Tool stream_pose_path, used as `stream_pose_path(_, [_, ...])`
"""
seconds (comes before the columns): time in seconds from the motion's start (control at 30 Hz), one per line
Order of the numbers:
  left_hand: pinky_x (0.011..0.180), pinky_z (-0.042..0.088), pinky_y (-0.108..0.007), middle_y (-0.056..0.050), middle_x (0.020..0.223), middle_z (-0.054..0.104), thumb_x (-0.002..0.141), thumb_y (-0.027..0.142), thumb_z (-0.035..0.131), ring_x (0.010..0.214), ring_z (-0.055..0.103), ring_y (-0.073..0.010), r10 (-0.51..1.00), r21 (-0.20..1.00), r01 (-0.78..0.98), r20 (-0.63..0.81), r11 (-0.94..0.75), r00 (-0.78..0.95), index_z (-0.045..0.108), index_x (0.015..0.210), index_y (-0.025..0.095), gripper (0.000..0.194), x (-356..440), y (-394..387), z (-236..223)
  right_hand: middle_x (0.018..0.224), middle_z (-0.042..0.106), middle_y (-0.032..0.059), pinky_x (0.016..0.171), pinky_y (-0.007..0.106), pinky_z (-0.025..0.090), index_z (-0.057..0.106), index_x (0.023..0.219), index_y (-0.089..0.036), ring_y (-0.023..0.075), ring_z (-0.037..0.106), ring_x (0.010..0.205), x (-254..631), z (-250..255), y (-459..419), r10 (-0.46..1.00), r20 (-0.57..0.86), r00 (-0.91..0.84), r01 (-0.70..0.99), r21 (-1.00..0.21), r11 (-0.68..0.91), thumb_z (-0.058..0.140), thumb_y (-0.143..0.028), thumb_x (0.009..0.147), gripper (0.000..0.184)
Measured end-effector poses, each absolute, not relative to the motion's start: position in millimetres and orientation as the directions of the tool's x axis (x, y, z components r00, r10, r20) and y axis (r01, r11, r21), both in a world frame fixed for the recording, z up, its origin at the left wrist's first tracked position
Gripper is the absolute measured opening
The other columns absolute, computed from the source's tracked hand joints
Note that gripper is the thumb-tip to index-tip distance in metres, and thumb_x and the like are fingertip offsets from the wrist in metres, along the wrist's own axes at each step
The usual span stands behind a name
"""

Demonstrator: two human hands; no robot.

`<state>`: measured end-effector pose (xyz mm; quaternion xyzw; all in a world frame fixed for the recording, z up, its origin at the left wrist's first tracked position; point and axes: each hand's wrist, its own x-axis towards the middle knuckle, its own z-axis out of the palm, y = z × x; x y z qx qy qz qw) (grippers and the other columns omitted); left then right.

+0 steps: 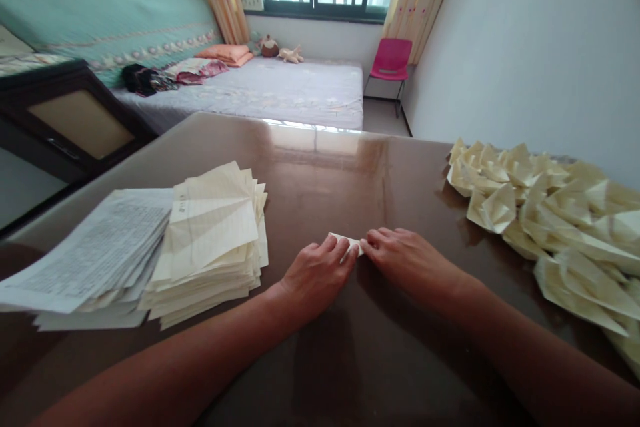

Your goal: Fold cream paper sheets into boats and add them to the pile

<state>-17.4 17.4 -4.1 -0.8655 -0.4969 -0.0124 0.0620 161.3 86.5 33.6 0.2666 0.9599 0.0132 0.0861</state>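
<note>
A small piece of folded paper [345, 238], cream in colour, lies at the middle of the brown table between my two hands. My left hand [320, 275] covers much of it, fingers closed over its left and front part. From the other side, my right hand [393, 250] pinches its right corner with curled fingers. Most of the folded shape is hidden under the fingers. To the left rests a thick stack of cream lined paper [215, 227], its top sheet creased. On the right sits a heap of folded paper boats [550, 207].
Printed white sheets [100, 247] lie left of the cream stack. The glossy brown table [310, 180] reflects the window. Beyond its far edge are a bed [300, 93] and a pink chair [391, 60]. A dark cabinet [75, 113] stands at the left, a white wall at the right.
</note>
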Motion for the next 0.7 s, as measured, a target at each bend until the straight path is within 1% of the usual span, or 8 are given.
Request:
stream_pose_path(0.1, [0.065,0.048,-0.033,-0.011,0.109,0.056,0.095,0.019,0.039,0.102,0.053,-0.0242,0.853,-0.096,0.859,0.109,-0.503,0.511,0.045,0.128,0.014,0.034,-15.9,17.0,-6.4,0.097,0.064,0.0121,0.075,0.035,0.046,0.066,0.097,-0.014,0.0249,0.06,0.09,158.0,28.6,73.6,0.539,-0.178,-0.823,0.521,0.139,0.842,0.048,-0.008,0.088,0.021])
stream_pose_path(0.2, [0.065,0.048,-0.033,-0.013,0.107,0.057,0.094,0.017,0.04,0.101,0.053,-0.0245,0.849,-0.099,0.856,0.112,-0.507,0.516,0.047,0.124,0.01,0.032,-13.5,17.2,-7.3,0.102,0.063,0.0128,0.077,0.035,0.049,0.062,0.108,-0.013,0.0241,0.061,0.09,154.7,25.9,71.7,0.545,-0.183,-0.818,0.523,0.158,0.838,0.045,-0.008,0.09,0.026])
stream_pose_path(0.27, [0.065,0.048,-0.033,-0.013,0.104,0.057,0.093,0.016,0.041,0.099,0.054,-0.0243,0.848,-0.098,0.854,0.105,-0.511,0.52,0.05,0.119,0.009,0.029,-12.0,17.6,-6.6,0.106,0.062,0.0136,0.079,0.033,0.05,0.06,0.113,-0.012,0.0232,0.062,0.092,151.2,28.4,74.3,0.547,-0.223,-0.807,0.524,0.157,0.837,0.043,-0.008,0.09,0.029])
stream_pose_path(0.37, [0.062,0.048,-0.032,-0.013,0.101,0.058,0.092,0.015,0.042,0.095,0.055,-0.0238,0.852,-0.08,0.859,0.107,-0.506,0.512,0.053,0.114,0.009,0.026,-11.0,17.9,-4.4,0.107,0.062,0.0145,0.08,0.032,0.051,0.062,0.11,-0.011,0.0229,0.062,0.094,145.5,35.3,77.3,0.534,-0.295,-0.792,0.509,0.164,0.845,0.041,-0.007,0.09,0.029])
stream_pose_path(0.43, [0.061,0.049,-0.031,-0.013,0.1,0.058,0.092,0.015,0.042,0.094,0.056,-0.0238,0.854,-0.074,0.863,0.122,-0.501,0.506,0.054,0.114,0.009,0.025,-11.3,17.6,-3.7,0.108,0.062,0.0154,0.082,0.032,0.051,0.062,0.11,-0.01,0.0236,0.062,0.096,144.3,37.5,76.8,0.52,-0.311,-0.796,0.487,0.181,0.854,0.04,-0.006,0.09,0.03])
stream_pose_path(0.5, [0.062,0.049,-0.031,-0.013,0.099,0.059,0.091,0.014,0.044,0.093,0.056,-0.0238,0.851,-0.083,0.861,0.134,-0.501,0.508,0.055,0.112,0.01,0.024,-12.1,17.6,-4.2,0.109,0.061,0.0161,0.083,0.033,0.051,0.06,0.115,-0.009,0.0243,0.061,0.098,146.9,35.4,74.4,0.513,-0.29,-0.808,0.473,0.202,0.858,0.04,-0.005,0.089,0.033])
stream_pose_path(0.57, [0.062,0.049,-0.031,-0.013,0.097,0.059,0.09,0.012,0.046,0.091,0.057,-0.0237,0.848,-0.097,0.859,0.137,-0.503,0.512,0.057,0.108,0.01,0.021,-13.0,18.5,-5.5,0.109,0.061,0.0162,0.084,0.034,0.05,0.055,0.122,-0.008,0.0247,0.059,0.099,152.1,29.5,70.8,0.526,-0.228,-0.819,0.486,0.212,0.848,0.04,-0.006,0.089,0.036])
stream_pose_path(0.7, [0.062,0.05,-0.031,-0.013,0.096,0.06,0.089,0.01,0.046,0.09,0.058,-0.024,0.851,-0.111,0.857,0.112,-0.503,0.514,0.061,0.101,0.009,0.019,-14.7,21.7,-5.2,0.111,0.059,0.0149,0.088,0.033,0.048,0.053,0.126,-0.012,0.0235,0.056,0.103,162.0,15.3,64.5,0.595,-0.079,-0.8,0.576,0.177,0.798,0.041,-0.01,0.091,0.037])
